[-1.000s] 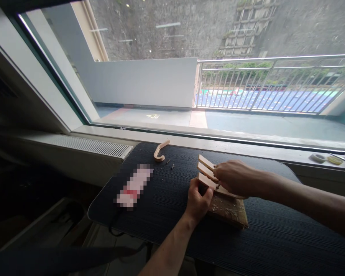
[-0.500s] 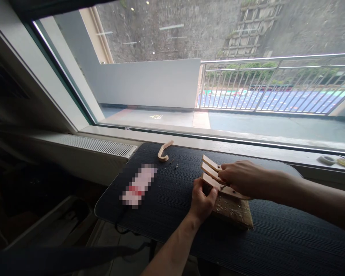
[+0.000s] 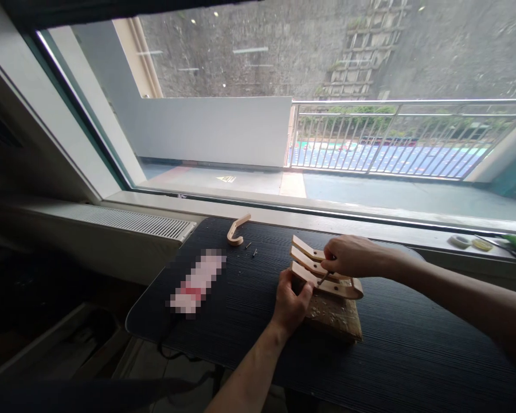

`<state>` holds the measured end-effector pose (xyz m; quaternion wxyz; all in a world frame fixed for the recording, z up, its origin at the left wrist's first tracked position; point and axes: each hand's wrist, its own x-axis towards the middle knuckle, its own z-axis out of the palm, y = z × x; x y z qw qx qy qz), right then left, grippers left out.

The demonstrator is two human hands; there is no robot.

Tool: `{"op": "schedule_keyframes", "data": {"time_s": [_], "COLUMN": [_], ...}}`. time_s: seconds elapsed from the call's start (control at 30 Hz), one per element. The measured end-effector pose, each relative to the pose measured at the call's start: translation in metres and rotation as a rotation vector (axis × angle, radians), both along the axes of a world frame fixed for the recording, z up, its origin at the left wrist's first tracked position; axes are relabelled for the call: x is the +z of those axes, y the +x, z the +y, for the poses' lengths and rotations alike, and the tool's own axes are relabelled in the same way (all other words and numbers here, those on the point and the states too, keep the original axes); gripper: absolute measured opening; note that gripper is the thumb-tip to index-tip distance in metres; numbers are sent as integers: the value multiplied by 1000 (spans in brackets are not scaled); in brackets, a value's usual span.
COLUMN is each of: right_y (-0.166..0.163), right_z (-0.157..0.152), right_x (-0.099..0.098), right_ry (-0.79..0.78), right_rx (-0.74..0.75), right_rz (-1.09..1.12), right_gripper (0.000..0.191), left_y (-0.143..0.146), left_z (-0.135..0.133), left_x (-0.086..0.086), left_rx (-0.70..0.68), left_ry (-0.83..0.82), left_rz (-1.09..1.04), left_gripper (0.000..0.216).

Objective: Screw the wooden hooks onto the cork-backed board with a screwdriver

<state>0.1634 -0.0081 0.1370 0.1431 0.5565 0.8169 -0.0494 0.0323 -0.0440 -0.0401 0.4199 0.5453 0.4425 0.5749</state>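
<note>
A chipboard block (image 3: 335,312) lies on the dark ribbed table (image 3: 249,310), with several pale wooden hooks (image 3: 309,267) fixed along its top. My left hand (image 3: 291,303) is closed on the block's left end, thumb under the nearest hook. My right hand (image 3: 348,257) reaches in from the right and pinches a small dark screw (image 3: 322,279) pointed down at the nearest hook. A loose wooden hook (image 3: 236,229) and two small screws (image 3: 251,248) lie farther back on the table.
A blurred pink and white item (image 3: 196,282) lies on the table's left part. A radiator grille (image 3: 129,221) runs along the left below the window sill (image 3: 370,221). Small round items (image 3: 470,243) sit on the sill at far right. The table's near edge drops to the floor.
My right hand has lifted a little, so the screw in its fingertips and the hook's curved right end now show. My left hand still grips the block. The view shifted slightly.
</note>
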Motion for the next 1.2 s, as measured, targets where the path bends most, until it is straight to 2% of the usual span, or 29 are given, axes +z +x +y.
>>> {"op": "schedule_keyframes", "data": {"time_s": [0.2, 0.33, 0.5, 0.67, 0.87, 0.97, 1.07, 1.2], "right_y": [22, 28, 32, 31, 17, 13, 16, 21], "right_z": [-24, -33, -29, -28, -29, -23, -14, -9], "right_x": [12, 7, -3, -5, -9, -11, -12, -10], "right_ry": [75, 81, 49, 18, -8, -47, -56, -56], "right_rx": [90, 118, 131, 159, 309, 259, 106, 47], "right_rz": [-31, -25, -7, -18, -10, -50, -61, -61], "right_gripper": [23, 23, 24, 22, 18, 16, 16, 19], "left_y": [0, 1, 1, 0, -1, 0, 0, 0], "left_z": [0, 1, 1, 1, 1, 1, 1, 0], "left_x": [0, 2, 1, 0, 0, 0, -1, -1], "left_rx": [0, 1, -12, -18, -23, -13, -2, 8], "left_ry": [3, 12, 6, 8, 2, -9, -10, -1], "left_rz": [-32, 3, -1, 10, 4, -9, -8, -14], "left_gripper": [26, 23, 24, 23, 23, 23, 22, 23]}}
